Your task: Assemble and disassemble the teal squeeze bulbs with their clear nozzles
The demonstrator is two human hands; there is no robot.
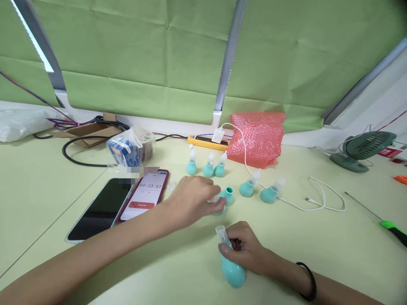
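My right hand (246, 250) is wrapped round a teal squeeze bulb (233, 271) with a clear tube in its neck, tilted near the front of the table. My left hand (197, 197) reaches over the bulbs, its fingers closed about a clear nozzle (215, 198). That nozzle is mostly hidden, with teal just below it. Touching or close to these fingers stands an open-necked teal bulb (228, 195). Several bulbs with clear nozzles stand behind, such as one bulb (191, 166) at the back and a tilted bulb (269, 194) to the right.
Left lie a dark phone (100, 207) and a phone showing a timer (144, 195). Behind them is a plastic-wrapped blue pack (125, 148). A yellow power strip (206, 142), red bubble wrap (257, 137), white cable (299, 206), green fan (365, 146) and screwdriver (389, 226) lie around.
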